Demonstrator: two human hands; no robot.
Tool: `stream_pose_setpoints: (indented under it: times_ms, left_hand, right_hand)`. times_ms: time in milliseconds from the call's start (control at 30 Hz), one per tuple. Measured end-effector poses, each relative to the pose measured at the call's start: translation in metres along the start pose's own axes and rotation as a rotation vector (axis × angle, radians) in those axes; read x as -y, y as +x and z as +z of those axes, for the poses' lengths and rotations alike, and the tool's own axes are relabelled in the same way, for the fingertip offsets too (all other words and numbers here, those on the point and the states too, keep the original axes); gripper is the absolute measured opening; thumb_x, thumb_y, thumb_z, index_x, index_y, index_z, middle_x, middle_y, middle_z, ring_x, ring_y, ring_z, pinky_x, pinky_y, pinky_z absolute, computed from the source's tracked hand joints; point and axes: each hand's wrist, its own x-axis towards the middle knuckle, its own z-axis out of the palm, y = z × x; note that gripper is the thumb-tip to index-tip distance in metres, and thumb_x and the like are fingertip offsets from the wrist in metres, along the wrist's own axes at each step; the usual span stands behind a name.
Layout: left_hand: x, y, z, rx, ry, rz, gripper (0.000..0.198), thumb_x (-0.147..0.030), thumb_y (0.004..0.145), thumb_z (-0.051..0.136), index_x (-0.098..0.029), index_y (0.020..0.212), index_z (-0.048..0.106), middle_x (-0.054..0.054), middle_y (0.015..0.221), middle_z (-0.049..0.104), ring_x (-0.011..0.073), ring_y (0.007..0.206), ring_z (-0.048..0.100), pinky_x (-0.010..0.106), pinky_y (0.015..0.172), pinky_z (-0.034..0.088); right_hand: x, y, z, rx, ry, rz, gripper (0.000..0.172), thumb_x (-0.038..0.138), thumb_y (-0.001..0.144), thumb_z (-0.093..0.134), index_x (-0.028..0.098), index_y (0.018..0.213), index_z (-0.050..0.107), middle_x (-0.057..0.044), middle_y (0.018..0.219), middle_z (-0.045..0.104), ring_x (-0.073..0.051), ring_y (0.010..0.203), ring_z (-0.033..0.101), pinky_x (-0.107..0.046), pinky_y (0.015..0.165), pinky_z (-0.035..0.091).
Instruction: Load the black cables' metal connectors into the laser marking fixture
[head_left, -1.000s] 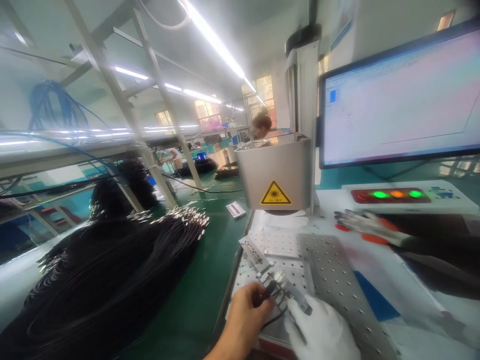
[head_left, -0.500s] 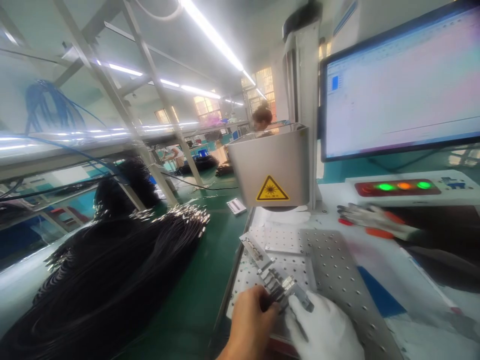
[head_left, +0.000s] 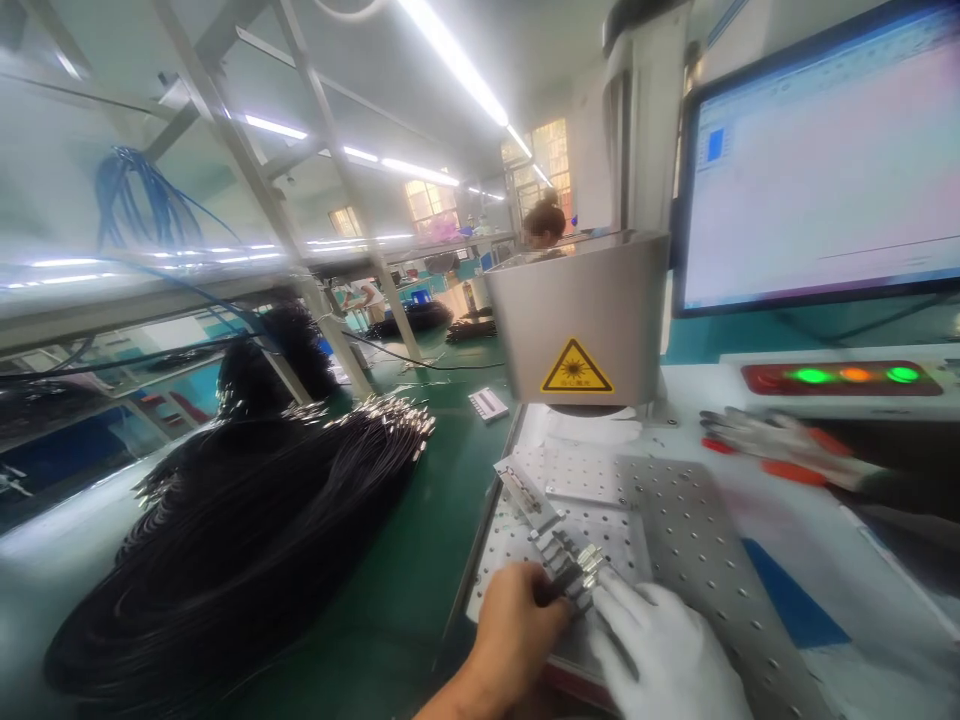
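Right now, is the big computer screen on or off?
It's on. The computer screen glows bright and pale, and a small blue block shows near its left edge.

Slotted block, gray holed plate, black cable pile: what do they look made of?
Slotted block: probably bare metal, silvery, by its bright edges; blur leaves the alloy open.
Gray holed plate: likely metal, satin finish, by its dull, even sheen.
Black cable pile: jackets look like plastic or rubber, bending in smooth loops; the tips glint like metal.
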Motion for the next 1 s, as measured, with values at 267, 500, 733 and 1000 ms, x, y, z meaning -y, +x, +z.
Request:
stream_pose_setpoints:
  times_ms: [267,500,733,1000]
  left_hand:
    - [-0.001,0.007,-0.002,0.064,0.051,-0.007,0.026,-0.027,0.067,0.064,-0.020,0.054,0.042,-0.005,0.056,0.039,0.0124,0.061,0.039,0.029,0.058,0.023]
    - [0.003,0.010,-0.006,0.096,0.034,0.061,0.023,-0.027,0.065,0.064,-0.020,0.053,0.046,-0.005,0.051,0.038,0.0131,0.060,0.042,0.029,0.057,0.023]
    - [0.012,0.009,-0.017,-0.001,-0.171,0.165,0.015,-0.031,0.074,0.058,-0.018,0.067,0.056,-0.004,0.060,0.047,0.0120,0.063,0.043,0.026,0.060,0.031]
    - [0.009,0.010,-0.016,0.009,-0.218,0.100,0.016,-0.024,0.065,0.064,-0.019,0.062,0.049,-0.006,0.059,0.047,0.0098,0.059,0.041,0.024,0.057,0.030]
  right_hand:
    - [0.003,0.009,-0.013,0.033,-0.024,0.008,0.029,0.022,0.087,0.047,0.027,0.105,0.069,-0.003,0.094,0.066,-0.021,0.068,0.050,-0.035,0.061,0.036]
    - [0.006,0.007,-0.009,0.059,0.034,0.034,0.027,0.020,0.085,0.050,0.028,0.103,0.068,0.000,0.097,0.065,-0.022,0.073,0.049,-0.037,0.064,0.033]
    - [0.010,0.011,-0.008,0.093,0.022,0.076,0.029,0.021,0.084,0.053,0.030,0.108,0.067,0.002,0.101,0.065,-0.021,0.074,0.052,-0.036,0.063,0.037]
    - [0.004,0.004,0.001,0.055,-0.062,0.020,0.033,0.024,0.081,0.057,0.032,0.109,0.070,-0.004,0.112,0.064,-0.023,0.077,0.056,-0.035,0.063,0.045]
